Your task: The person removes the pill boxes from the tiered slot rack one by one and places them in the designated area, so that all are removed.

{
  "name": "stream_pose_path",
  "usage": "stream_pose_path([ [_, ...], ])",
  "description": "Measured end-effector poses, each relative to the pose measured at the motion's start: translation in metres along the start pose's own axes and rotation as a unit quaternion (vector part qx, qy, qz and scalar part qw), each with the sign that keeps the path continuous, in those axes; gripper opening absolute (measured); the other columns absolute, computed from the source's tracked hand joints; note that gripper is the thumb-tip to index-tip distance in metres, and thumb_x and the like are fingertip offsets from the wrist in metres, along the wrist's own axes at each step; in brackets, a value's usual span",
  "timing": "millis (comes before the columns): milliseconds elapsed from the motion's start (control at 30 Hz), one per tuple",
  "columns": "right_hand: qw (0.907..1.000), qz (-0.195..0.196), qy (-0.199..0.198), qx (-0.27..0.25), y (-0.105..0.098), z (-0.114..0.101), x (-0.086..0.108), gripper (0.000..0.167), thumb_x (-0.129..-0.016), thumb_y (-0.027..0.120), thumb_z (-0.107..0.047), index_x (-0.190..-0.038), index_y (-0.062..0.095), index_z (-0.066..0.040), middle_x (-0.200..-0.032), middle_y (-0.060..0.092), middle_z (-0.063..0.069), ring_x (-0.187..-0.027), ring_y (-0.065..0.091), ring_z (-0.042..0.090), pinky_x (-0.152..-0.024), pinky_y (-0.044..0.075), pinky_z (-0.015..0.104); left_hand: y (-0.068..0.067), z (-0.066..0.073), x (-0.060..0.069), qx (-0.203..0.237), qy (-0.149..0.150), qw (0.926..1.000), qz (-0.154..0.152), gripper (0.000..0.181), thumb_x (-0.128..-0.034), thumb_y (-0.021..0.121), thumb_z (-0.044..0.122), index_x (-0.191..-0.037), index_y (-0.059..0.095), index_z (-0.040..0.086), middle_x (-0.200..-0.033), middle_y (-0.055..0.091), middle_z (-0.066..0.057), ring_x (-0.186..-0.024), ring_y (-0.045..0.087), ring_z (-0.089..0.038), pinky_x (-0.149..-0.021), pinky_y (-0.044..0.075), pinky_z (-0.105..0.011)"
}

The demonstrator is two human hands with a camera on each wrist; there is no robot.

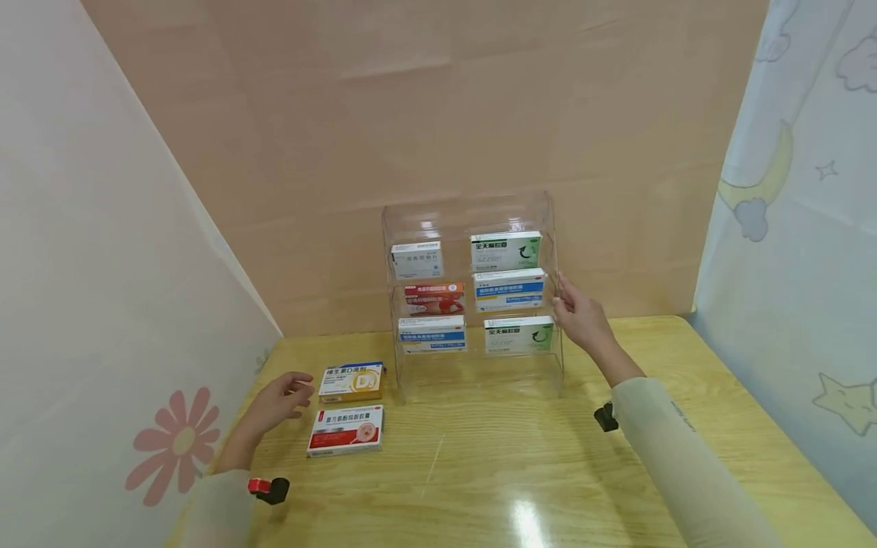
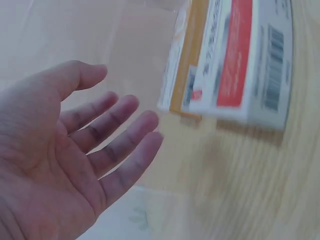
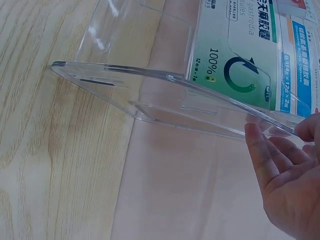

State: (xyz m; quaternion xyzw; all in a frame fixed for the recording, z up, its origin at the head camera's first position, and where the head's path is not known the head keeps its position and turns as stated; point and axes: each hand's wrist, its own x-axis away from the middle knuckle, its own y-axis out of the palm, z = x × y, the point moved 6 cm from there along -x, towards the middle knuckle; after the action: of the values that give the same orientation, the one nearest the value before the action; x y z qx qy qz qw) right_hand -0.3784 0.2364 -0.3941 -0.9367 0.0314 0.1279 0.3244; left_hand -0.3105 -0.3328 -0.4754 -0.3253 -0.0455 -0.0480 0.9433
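A clear plastic display rack with three tiers stands on the table and holds several medicine boxes. My right hand pinches the rack's right side panel, thumb and fingers on opposite faces in the right wrist view. Beside the rack, on the left, lie a yellow-and-white vitamin D box and, nearer to me, a red-and-white capsule box. My left hand hovers just left of these two, fingers loosely bent, holding nothing. In the left wrist view its palm shows bare, and the red-and-white box sits apart from the fingertips.
On the rack are green-and-white boxes, blue-and-white boxes, a red box and a pale box. A pinkish-tan backdrop rises behind, with patterned cloths on both sides. The wooden table extends in front.
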Motion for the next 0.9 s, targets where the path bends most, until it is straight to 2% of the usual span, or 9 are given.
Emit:
stream_pose_path([
  [100, 1.0000, 0.005, 0.000, 0.003, 0.000, 0.000, -0.001, 0.061, -0.107, 0.042, -0.024, -0.163, 0.018, -0.022, -0.147, 0.048, 0.026, -0.126, 0.058, 0.043, -0.091, 0.056, 0.050, 0.000, 0.014, -0.003, -0.028, 0.023, 0.9991, 0.020, 0.046, -0.1023, 0.061, 0.030, -0.136, 0.054, -0.001, -0.123, 0.066, -0.020, -0.106, 0.066, -0.030, -0.083, 0.059, -0.040],
  [267, 0.9999, 0.011, -0.001, 0.008, 0.000, 0.000, -0.002, 0.061, -0.106, 0.043, -0.023, -0.163, 0.020, -0.022, -0.146, 0.049, 0.026, -0.125, 0.058, 0.042, -0.093, 0.055, 0.050, 0.005, 0.042, 0.000, -0.080, 0.057, 0.9937, 0.052, 0.048, -0.1009, 0.063, 0.036, -0.135, 0.057, 0.004, -0.131, 0.064, -0.020, -0.122, 0.059, -0.039, -0.096, 0.053, -0.052],
  [400, 0.9999, 0.008, -0.001, 0.008, -0.001, -0.002, 0.000, 0.061, -0.107, 0.043, -0.023, -0.163, 0.019, -0.023, -0.146, 0.049, 0.027, -0.126, 0.058, 0.042, -0.092, 0.055, 0.049, 0.016, 0.064, 0.000, -0.084, 0.082, 0.9918, 0.052, 0.047, -0.1008, 0.064, 0.032, -0.137, 0.056, 0.003, -0.138, 0.059, -0.021, -0.130, 0.053, -0.042, -0.104, 0.047, -0.057],
  [600, 0.9998, 0.015, -0.007, 0.009, -0.005, -0.005, 0.002, 0.060, -0.106, 0.044, -0.023, -0.162, 0.022, -0.019, -0.144, 0.050, 0.027, -0.122, 0.060, 0.043, -0.089, 0.057, 0.050, 0.034, 0.093, -0.005, -0.098, 0.130, 0.9859, 0.037, 0.048, -0.0996, 0.066, 0.030, -0.140, 0.055, 0.006, -0.141, 0.058, -0.019, -0.131, 0.052, -0.042, -0.105, 0.045, -0.059],
  [833, 0.9981, 0.046, -0.035, 0.023, -0.004, -0.004, -0.001, 0.057, -0.104, 0.048, -0.017, -0.159, 0.032, -0.009, -0.136, 0.056, 0.026, -0.119, 0.062, 0.042, -0.092, 0.054, 0.054, 0.044, 0.117, -0.006, -0.077, 0.143, 0.9860, 0.038, 0.049, -0.0987, 0.067, 0.027, -0.143, 0.054, 0.009, -0.145, 0.057, -0.013, -0.133, 0.050, -0.037, -0.109, 0.042, -0.056],
  [900, 0.9980, 0.045, -0.036, 0.024, -0.004, -0.004, -0.001, 0.057, -0.104, 0.048, -0.017, -0.159, 0.032, -0.009, -0.136, 0.056, 0.026, -0.119, 0.062, 0.043, -0.093, 0.054, 0.055, 0.046, 0.125, -0.005, -0.070, 0.156, 0.9844, 0.041, 0.050, -0.0979, 0.068, 0.024, -0.143, 0.054, 0.008, -0.145, 0.056, -0.015, -0.132, 0.051, -0.038, -0.110, 0.042, -0.056],
])
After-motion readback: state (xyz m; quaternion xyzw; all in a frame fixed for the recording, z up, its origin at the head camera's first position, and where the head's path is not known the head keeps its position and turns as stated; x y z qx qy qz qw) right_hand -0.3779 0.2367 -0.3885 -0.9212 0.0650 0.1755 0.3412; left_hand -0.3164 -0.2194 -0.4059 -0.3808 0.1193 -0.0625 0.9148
